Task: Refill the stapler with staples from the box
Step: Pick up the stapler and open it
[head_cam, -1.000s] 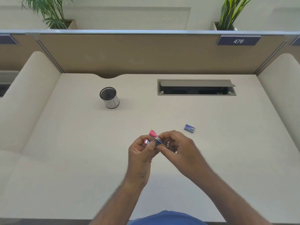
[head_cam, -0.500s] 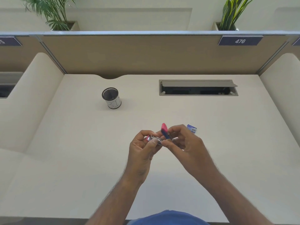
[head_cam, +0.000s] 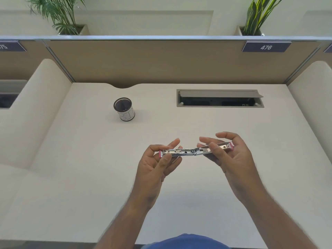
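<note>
Both hands hold the stapler (head_cam: 195, 151) swung fully open above the surface (head_cam: 89, 159): left hand (head_cam: 158, 164) grip clamped at nine o'clock, right hand (head_cam: 231, 155) at three.

Both hands, left (head_cam: 156, 164) and right (head_cam: 231, 155), raised, fingers pinching.

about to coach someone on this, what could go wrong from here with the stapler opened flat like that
1. The stapler is pinched only at its ends by the left hand and right hand, above the desk; it could slip or snap shut on a finger.
2. No staple box is in view, so reaching for it means a one-handed hold.
</note>
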